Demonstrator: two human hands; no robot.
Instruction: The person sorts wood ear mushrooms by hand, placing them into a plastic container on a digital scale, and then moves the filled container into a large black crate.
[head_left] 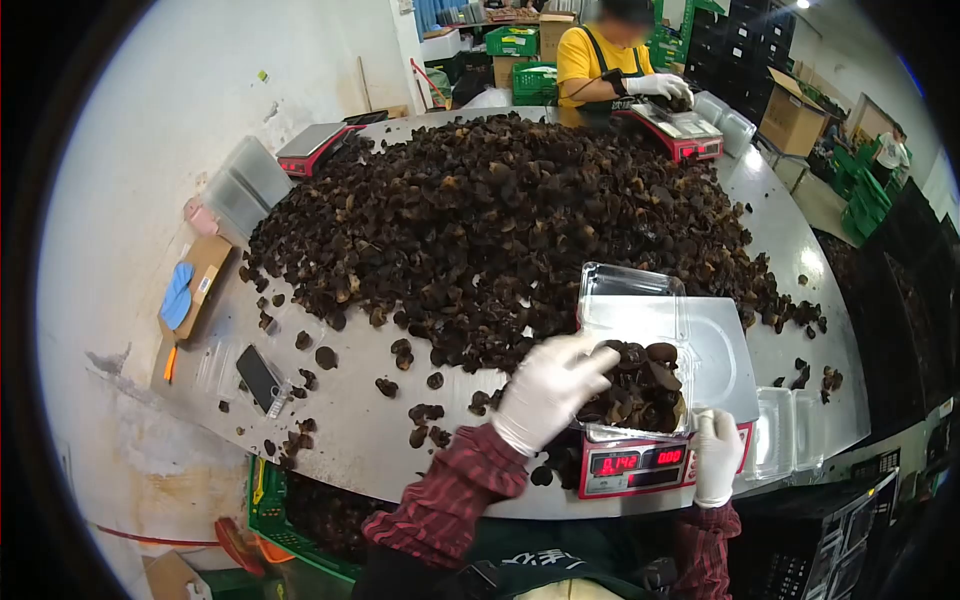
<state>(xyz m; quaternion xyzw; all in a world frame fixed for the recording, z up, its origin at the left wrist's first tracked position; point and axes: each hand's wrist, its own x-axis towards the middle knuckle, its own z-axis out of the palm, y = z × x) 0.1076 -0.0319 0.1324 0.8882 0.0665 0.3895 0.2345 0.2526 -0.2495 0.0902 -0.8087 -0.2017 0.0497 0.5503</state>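
A clear plastic box (pixel 683 410) with its lid (pixel 632 280) folded back sits on a red-sided digital scale (pixel 735 345), whose red display reads about 0.142. Dark wood ear mushrooms (pixel 640 385) partly fill the box. My left hand (pixel 555 390), in a white glove, reaches over the box's left edge with fingers stretched towards the mushrooms; nothing shows in its grasp. At the box's front right corner, my gloved right hand (pixel 716 455) is closed, its fingers pinching the rim, though the contact is partly hidden.
A large heap of wood ear mushrooms (pixel 500 210) covers the middle of the metal table (pixel 350 440). Stacked clear boxes (pixel 790 435) lie right of the scale. A phone (pixel 260 380) lies left. Across the table, a person in yellow (pixel 590 65) works at another scale (pixel 680 130).
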